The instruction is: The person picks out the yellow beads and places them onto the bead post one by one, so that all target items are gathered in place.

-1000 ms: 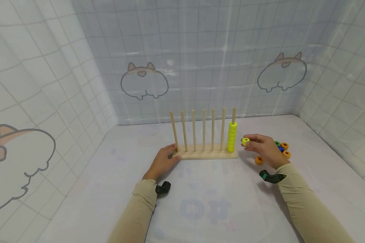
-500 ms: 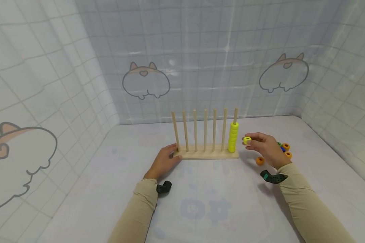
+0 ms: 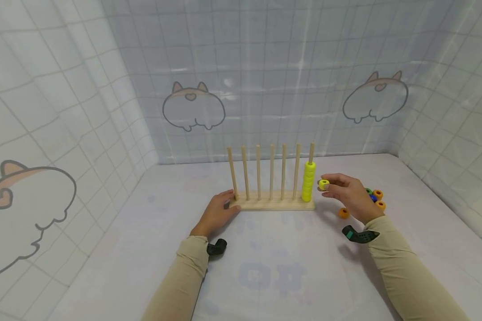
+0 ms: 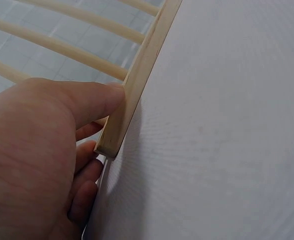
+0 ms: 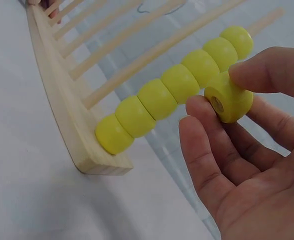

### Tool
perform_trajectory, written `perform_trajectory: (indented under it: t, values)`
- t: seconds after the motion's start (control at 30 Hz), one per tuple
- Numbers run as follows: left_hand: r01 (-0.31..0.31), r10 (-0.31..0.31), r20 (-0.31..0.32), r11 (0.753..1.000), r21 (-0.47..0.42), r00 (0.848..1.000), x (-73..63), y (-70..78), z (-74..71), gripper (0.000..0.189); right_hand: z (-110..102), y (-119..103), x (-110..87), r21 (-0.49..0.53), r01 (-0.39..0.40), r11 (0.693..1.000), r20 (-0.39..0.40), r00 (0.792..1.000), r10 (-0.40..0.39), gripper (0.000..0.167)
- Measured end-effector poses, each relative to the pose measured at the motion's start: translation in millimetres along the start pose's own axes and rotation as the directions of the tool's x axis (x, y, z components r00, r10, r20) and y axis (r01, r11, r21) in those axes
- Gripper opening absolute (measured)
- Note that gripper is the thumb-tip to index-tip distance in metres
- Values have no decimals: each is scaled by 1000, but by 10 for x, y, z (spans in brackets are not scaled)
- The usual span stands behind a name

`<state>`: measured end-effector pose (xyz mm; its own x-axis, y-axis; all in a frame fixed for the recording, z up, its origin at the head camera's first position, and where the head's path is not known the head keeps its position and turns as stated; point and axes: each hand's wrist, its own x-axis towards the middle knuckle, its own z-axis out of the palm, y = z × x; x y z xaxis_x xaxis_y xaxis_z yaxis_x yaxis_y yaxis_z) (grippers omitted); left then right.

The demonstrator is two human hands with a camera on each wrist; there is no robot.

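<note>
A wooden bead rack point(image 3: 271, 205) with a flat base and several upright pegs stands on the table. Its rightmost peg carries a stack of yellow beads point(image 3: 308, 183); bare wood shows above the top one. My left hand point(image 3: 217, 213) grips the base's left end, thumb on the near edge in the left wrist view and fingers behind, partly hidden. Just right of the stack, my right hand point(image 3: 351, 196) pinches a loose yellow bead point(image 5: 229, 97) between thumb and fingers. That bead is off the peg, its hole visible.
On the table right of the rack lie orange beads point(image 3: 343, 213), a green bead point(image 3: 368, 191) and a blue bead point(image 3: 373, 198), partly behind the right hand. A patterned back wall point(image 3: 265, 80) rises beyond the table.
My right hand with its yellow bead has shifted slightly left and up, nearer the stack. The left hand keeps its grip on the base. The whole head view has drifted a little.
</note>
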<state>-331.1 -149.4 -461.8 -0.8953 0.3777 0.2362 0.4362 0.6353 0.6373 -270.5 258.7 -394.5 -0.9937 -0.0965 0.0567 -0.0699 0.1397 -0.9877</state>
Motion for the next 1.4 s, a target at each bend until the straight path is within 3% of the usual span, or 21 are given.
perform_trajectory:
  t: [0.2,0.7,1.07,1.4]
  values:
    - [-3,3,-1,1000,-6,1000,2,9,-1,54,6,-8,0,1,33,999,7,999,-33,48]
    - [1,-1,-3,1000,-8,1000,4,7,-5,52,65,-124,-40,-72,24,997,4,1000,-24,46]
    - [6,-6,-4,1000,-15,1000,5,-8,4,54,76,-124,-30,-50,61,997,15,998,-60,46]
    - [16,-16,2,1000,0,1000,-7,8,-8,54,110,-165,-30,-76,46,996,5,999,-46,48]
